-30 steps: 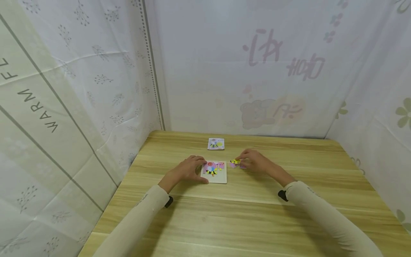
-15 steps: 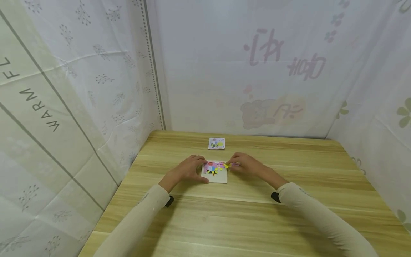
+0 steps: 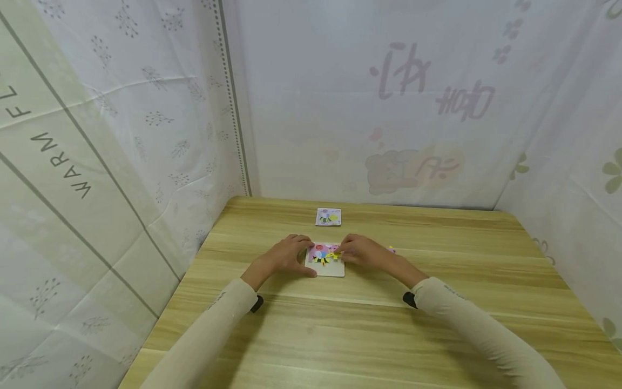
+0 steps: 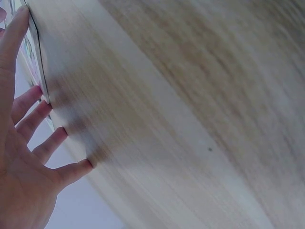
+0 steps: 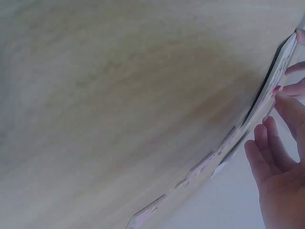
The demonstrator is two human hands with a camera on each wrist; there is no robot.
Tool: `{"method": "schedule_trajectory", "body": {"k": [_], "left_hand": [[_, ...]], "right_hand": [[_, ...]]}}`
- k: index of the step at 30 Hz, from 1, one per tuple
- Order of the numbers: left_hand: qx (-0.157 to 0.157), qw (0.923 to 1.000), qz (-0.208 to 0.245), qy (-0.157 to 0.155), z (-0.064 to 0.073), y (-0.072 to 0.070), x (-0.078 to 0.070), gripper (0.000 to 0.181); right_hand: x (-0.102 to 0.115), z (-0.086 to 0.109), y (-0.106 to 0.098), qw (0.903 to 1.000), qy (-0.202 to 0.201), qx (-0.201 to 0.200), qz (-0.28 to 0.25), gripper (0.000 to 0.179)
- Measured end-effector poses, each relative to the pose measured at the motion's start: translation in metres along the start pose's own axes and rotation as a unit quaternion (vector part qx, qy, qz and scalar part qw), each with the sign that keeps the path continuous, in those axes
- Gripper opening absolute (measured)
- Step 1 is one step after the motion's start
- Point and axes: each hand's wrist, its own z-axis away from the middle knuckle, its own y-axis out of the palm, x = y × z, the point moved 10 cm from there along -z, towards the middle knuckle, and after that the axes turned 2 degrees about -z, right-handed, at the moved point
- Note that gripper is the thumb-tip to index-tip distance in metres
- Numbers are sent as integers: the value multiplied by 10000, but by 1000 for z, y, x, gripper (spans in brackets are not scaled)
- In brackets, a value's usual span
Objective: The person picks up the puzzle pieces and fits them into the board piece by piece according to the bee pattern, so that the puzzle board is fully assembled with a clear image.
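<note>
A small square puzzle board [image 3: 331, 270] lies on the table, its upper part filled with pink pieces and a bee picture, its lower part bare. My left hand [image 3: 283, 257] grips its left side, thumb at the near corner and fingers at the far one. In the left wrist view, the outer fingertips of my left hand [image 4: 28, 176] rest on the tabletop. Over the board's upper right, my right hand [image 3: 364, 252] pinches a yellow puzzle piece [image 3: 335, 254], partly hidden by the fingers. The right wrist view has my right hand [image 5: 283, 181] with thumb and forefinger together at the board.
A printed bee card [image 3: 328, 217] lies behind the board. Loose puzzle pieces [image 3: 391, 250] lie right of the board, mostly hidden by the right hand; the right wrist view shows several pieces [image 5: 200, 165] in a row. Patterned curtains [image 3: 311, 119] surround the wooden table [image 3: 311, 335].
My right hand has moved left from the loose pieces to the board, carrying the yellow puzzle piece. The left hand has stayed at the board's left side.
</note>
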Motion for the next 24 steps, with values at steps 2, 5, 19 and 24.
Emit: {"method": "schedule_trajectory", "body": {"k": [2, 5, 19, 24], "left_hand": [[9, 10000, -3, 9, 0, 1, 0, 93], [-15, 10000, 6, 35, 0, 0, 0, 93], [-44, 9999, 17, 98, -1, -1, -1, 93], [-32, 10000, 34, 54, 1, -1, -1, 93]], "right_hand": [[2, -1, 2, 10000, -7, 50, -70, 21], [5, -2, 3, 9999, -37, 70, -137, 21], [7, -7, 12, 9997, -46, 213, 124, 17], [3, -9, 16, 9995, 53, 267, 168, 18]]}}
